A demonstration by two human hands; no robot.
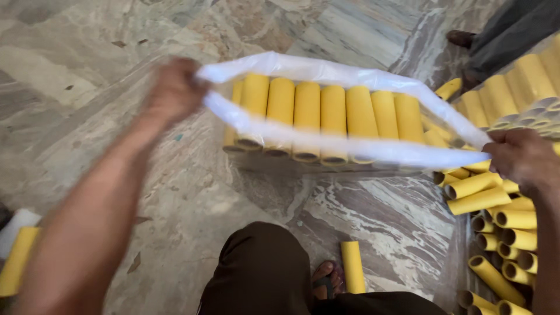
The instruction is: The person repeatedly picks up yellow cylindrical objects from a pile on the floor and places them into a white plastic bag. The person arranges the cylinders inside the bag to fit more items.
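While my left hand (175,90) and right hand (522,160) each pinch an end of the clear plastic bag (344,111), fingers clamped on its rim, mouth is pulled wide. Inside, a full row of yellow tubes (332,119) lies side by side; bag looks about filled, mouth not closed yet. Loose tubes (496,233) pile by the floor's right edge, one stray tube (352,266) by my foot. Marble floor (87,70) at left gives open room; another person's leg (501,35) crowds top-right corner.
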